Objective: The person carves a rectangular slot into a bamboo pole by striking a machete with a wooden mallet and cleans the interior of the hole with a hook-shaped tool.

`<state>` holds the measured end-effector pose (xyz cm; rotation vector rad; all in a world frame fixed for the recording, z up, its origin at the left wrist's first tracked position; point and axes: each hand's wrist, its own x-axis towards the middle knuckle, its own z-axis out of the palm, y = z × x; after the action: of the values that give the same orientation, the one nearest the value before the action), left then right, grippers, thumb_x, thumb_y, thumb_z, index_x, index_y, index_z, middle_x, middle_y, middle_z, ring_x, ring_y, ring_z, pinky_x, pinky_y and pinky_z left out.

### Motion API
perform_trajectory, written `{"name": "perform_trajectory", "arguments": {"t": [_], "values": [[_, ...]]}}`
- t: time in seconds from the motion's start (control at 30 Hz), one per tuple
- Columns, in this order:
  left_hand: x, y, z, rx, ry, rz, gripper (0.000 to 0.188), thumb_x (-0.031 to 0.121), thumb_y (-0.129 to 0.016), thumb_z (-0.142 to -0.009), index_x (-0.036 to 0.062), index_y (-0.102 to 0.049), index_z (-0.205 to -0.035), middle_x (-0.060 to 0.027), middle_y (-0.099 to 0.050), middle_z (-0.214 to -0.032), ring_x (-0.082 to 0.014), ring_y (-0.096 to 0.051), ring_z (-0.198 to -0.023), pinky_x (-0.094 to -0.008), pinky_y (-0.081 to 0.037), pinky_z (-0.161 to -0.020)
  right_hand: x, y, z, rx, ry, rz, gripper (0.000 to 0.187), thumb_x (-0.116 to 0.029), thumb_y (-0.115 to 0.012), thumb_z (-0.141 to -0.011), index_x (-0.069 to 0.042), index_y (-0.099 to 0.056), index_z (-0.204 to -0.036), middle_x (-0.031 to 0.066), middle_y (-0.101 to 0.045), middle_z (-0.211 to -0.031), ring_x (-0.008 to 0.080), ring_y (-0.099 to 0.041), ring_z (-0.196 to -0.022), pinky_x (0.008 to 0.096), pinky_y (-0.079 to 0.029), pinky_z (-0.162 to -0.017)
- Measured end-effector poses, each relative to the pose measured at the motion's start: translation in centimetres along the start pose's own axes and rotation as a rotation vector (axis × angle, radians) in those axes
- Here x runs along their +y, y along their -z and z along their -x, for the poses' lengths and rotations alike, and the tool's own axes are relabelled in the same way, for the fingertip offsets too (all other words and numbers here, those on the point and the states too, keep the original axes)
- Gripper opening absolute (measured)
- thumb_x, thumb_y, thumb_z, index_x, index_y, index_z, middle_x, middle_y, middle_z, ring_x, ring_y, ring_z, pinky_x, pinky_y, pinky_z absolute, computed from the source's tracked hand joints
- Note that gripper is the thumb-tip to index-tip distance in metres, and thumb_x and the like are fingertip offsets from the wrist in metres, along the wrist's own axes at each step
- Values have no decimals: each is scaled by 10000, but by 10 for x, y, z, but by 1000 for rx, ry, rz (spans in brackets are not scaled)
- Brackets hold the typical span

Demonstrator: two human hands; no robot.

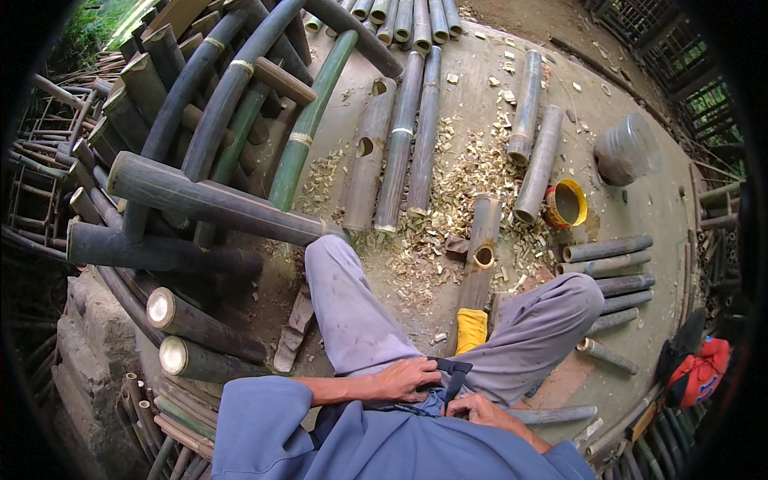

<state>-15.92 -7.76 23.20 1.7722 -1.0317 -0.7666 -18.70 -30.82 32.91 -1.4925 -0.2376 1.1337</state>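
At my waist, a black strap (457,370) makes a loop between my two hands. My left hand (408,378) lies over my lap with its fingers curled onto the strap's left end. My right hand (478,410) is closed at the strap's lower right part; its fingertips are partly hidden. In front of my lap, between my knees, a bamboo pole (483,224) with a round hole cut in it points away from me. A yellow cloth (471,329) covers its near end.
Wood chips (464,184) litter the ground around cut bamboo poles (400,144). A bamboo frame (216,196) stands at left. To the right are a yellow-rimmed container (566,203), a clear plastic tub (628,150), short bamboo pieces (610,248) and a red item (698,374).
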Motion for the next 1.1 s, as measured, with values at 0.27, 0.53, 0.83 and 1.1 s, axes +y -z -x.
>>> {"name": "perform_trajectory", "arguments": {"t": [0.27, 0.53, 0.83, 1.1], "values": [[-2, 1, 0, 38, -45, 45, 377, 184, -683, -703, 55, -519, -1017, -132, -474, -954, -328, -505, -910, -437, -449, -757, -17, -5, -8, 59, -172, -118, 262, -132, -710, -748, -64, -634, -989, -11, -549, -676, 59, -483, -598, 226, -408, -553], [4, 7, 3, 50, -101, -19, 393, 197, -687, -724, 50, -502, -1038, -132, -477, -924, -328, -506, -847, -431, -425, -699, -27, 4, -10, -3, -159, -36, 321, -77, -692, -741, -105, -682, -1060, 1, -607, -697, 36, -529, -617, 205, -442, -587], [6, 0, 14, 216, -243, -100, 279, 147, -649, -786, 60, -591, -1044, -79, -482, -839, -275, -489, -762, -364, -432, -655, -23, 5, -9, -80, -140, 42, 307, -53, -656, -770, -89, -679, -1073, 7, -654, -770, 29, -547, -645, 210, -447, -589], [12, 16, 26, 413, 155, 254, 120, 28, -607, -776, 18, -609, -896, -111, -552, -765, -253, -574, -689, -336, -461, -604, -40, 8, -10, -94, -98, 35, 313, -91, -674, -769, -84, -668, -1081, 2, -658, -788, 50, -556, -660, 242, -459, -613]]}}
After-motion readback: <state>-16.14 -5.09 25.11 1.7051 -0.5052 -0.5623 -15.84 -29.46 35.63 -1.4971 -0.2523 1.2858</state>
